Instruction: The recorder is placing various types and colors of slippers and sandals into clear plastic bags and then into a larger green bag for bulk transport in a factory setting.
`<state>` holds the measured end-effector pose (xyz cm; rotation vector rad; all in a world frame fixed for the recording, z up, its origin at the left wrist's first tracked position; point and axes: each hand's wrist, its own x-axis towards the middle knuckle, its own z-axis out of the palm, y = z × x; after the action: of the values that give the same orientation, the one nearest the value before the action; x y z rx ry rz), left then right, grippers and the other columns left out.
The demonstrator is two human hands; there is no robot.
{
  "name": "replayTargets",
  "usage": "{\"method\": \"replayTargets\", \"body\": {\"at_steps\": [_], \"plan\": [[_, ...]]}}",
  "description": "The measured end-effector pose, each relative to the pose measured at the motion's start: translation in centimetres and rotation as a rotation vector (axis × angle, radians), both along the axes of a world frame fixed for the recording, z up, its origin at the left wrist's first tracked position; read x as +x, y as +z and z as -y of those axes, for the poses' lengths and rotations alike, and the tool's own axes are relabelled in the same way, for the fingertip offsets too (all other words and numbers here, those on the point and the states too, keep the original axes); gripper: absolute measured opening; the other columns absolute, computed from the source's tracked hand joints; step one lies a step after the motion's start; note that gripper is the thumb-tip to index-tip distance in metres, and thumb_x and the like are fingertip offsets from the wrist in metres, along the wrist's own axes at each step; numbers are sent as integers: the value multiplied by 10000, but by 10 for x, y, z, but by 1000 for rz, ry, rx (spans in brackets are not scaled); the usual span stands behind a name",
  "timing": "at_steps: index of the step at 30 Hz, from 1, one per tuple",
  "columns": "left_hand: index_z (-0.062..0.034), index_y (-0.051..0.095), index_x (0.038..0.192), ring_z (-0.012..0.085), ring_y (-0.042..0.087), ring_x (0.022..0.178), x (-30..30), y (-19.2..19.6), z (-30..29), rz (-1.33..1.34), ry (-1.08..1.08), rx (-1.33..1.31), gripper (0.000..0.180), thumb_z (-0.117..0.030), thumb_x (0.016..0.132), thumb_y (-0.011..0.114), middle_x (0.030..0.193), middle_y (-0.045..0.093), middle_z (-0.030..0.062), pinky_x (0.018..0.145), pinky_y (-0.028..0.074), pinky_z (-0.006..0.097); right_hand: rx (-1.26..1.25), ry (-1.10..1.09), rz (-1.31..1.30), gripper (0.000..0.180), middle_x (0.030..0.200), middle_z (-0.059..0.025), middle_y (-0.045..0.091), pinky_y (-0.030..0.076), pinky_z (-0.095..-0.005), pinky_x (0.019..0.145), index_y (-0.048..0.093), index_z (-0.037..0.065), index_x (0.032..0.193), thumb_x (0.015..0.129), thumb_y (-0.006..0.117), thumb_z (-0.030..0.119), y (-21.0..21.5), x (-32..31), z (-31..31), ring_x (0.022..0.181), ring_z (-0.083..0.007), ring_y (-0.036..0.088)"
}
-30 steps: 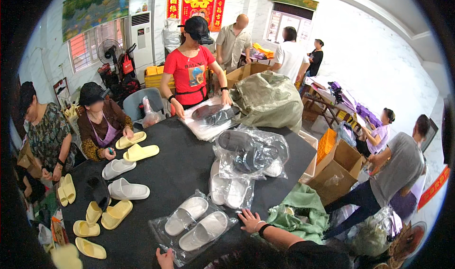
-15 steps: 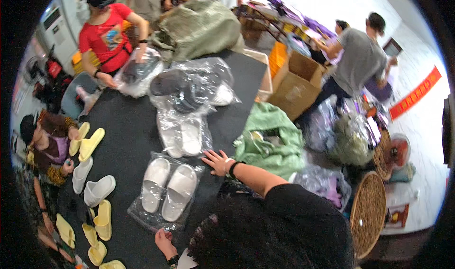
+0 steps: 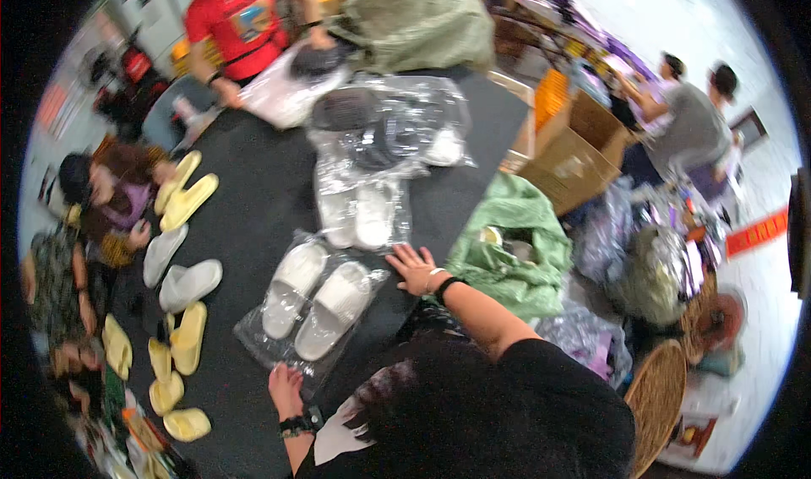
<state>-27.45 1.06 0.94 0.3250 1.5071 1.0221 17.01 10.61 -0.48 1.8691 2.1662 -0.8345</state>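
head view: the work in hand looks like flattening a clear plastic bag (image 3: 317,310) that holds a pair of white slippers (image 3: 314,300) on the black bench (image 3: 253,200). to do it well, i judge both hands should press at opposite corners of the bag so the film stays taut and the pair lies side by side without sliding.

the right hand (image 3: 414,269) lies flat, fingers spread apart, palm down on the bench just beside the bag's upper right corner; it grips nothing. the left hand (image 3: 285,389) rests at the bag's near edge, fingers open and laid on the film, not closed on it.

beyond the right hand lies a second bagged white pair (image 3: 359,213), and further off darker bagged slippers (image 3: 380,128). well to the left of the left hand lie loose yellow slippers (image 3: 182,352). to the right of the right hand sits a green sack (image 3: 507,242).
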Motion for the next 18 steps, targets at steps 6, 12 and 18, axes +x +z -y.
{"method": "replayTargets", "body": {"at_steps": [6, 12, 18], "plan": [[-35, 542, 1070, 150, 588, 637, 10, -6, -4, -39, 95, 36, 199, -197, 959, 576, 779, 588, 50, 547, 472, 267, -57, 44, 63, 797, 1618, -74, -53, 31, -568, 1153, 63, 245, 1547, 930, 532, 431, -8, 8, -4, 1488, -275, -52], [-58, 548, 1032, 146, 612, 636, 12, -3, 7, -98, 167, -7, 156, -190, 954, 576, 780, 616, 46, 549, 487, 263, -57, 89, 75, 796, 1618, -85, -42, 35, -585, 1137, 56, 240, 1550, 939, 513, 468, -19, 5, -5, 1488, -285, -47], [-44, 587, 980, 135, 627, 645, 14, 2, 8, -114, 212, 38, 130, -169, 943, 587, 758, 639, 43, 546, 485, 247, 51, 63, 18, 836, 1616, -105, -1, 66, -608, 1123, 101, 244, 1546, 893, 579, 453, -29, 12, -2, 1488, -308, -3]]}}
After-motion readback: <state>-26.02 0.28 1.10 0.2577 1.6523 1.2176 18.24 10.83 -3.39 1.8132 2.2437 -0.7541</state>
